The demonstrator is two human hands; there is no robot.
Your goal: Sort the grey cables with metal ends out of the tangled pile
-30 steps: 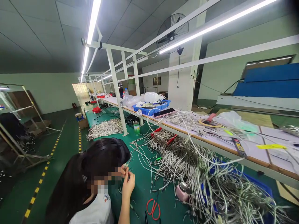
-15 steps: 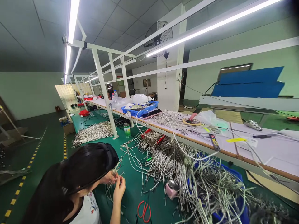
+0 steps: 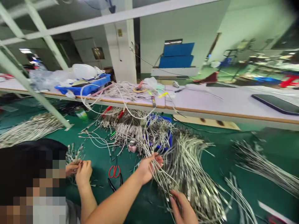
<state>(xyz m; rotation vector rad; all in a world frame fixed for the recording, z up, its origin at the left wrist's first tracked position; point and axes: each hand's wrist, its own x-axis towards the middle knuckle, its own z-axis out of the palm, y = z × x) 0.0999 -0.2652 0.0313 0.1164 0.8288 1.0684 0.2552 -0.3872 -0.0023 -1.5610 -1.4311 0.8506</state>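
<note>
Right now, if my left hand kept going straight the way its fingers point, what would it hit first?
The left hand already grips strands of the grey cable pile, and its fingers point up and right into it. More cables come first; the blue bin lies beyond, though depth is hard to judge.

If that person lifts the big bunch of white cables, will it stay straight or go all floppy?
Probably floppy: the cables bend and droop where the left hand lifts a few strands. They would likely snag too, since the strands cross each other in a tangled heap. The right hand rests on the pile's near edge.
</note>
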